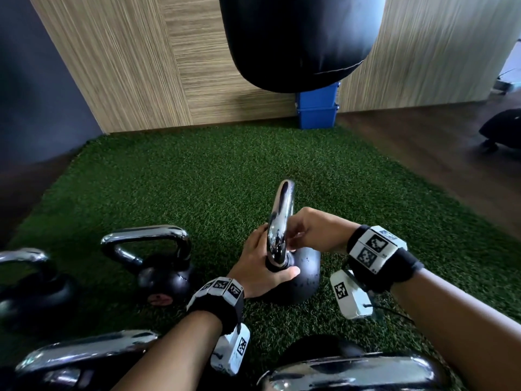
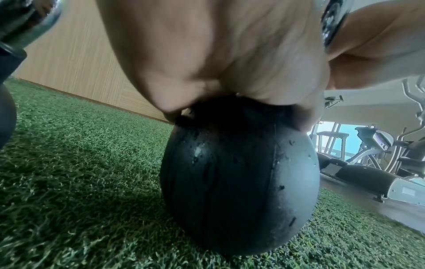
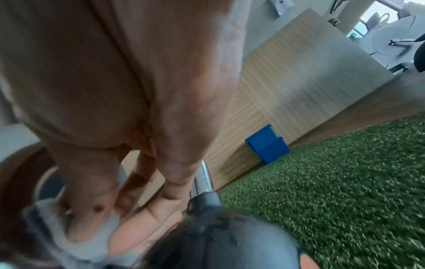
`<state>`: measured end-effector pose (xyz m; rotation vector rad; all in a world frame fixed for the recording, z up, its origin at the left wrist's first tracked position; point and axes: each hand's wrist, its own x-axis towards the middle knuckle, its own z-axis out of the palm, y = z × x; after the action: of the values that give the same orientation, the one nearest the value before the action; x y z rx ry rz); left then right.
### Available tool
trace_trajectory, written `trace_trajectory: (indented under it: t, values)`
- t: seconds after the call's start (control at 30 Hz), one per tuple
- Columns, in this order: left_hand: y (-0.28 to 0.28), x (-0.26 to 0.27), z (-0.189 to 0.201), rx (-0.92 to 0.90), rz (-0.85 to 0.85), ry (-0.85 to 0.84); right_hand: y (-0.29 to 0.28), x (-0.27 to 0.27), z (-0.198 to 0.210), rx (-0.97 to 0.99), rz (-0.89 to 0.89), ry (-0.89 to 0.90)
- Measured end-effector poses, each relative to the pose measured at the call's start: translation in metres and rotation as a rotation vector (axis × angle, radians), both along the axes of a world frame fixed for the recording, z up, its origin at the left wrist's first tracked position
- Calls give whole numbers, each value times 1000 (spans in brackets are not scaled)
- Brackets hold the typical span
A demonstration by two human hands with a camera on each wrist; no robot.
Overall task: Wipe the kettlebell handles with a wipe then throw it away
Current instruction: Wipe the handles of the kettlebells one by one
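Kettlebell standing on green turf, lower centre of head view, black ball w/ chrome handle rising toward frame centre. Left hand wrapped round base of handle where it meets the ball, thumb across near side, palm pressed on top of ball in left wrist view. Right hand just right of handle, fingers curled round a white wipe and pressing it against lower part of handle; wipe only a small pale patch in head view, clearer at lower left of right wrist view. Ball surface w/ small droplets in left wrist view. Second kettlebell to the left of centre, third kettlebell at left edge, both upright on turf, apart from the held one. Two more chrome handles along bottom edge, lower left and lower right, blurred. Black punching bag hanging at top centre, blue bin behind it against wood-panel wall. Gym machines at right of left wrist view.
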<state>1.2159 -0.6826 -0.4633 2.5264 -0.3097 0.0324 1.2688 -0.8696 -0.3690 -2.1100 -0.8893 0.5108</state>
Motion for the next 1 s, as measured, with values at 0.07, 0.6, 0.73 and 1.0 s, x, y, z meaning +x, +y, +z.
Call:
trace_trajectory:
  t: [0.07, 0.6, 0.73, 1.0]
  values:
    - [2, 0, 1, -13, 23, 64, 3, 5, 0, -46, 9, 4]
    - [-5, 1, 0, 113, -3, -76, 5, -5, -29, 866, -2, 854]
    - [-5, -3, 4, 0, 31, -68, 7, -7, -31, 935, -43, 855]
    - [-7, -7, 10, -31, 52, -14, 16, -1, -25, 978, -234, 737]
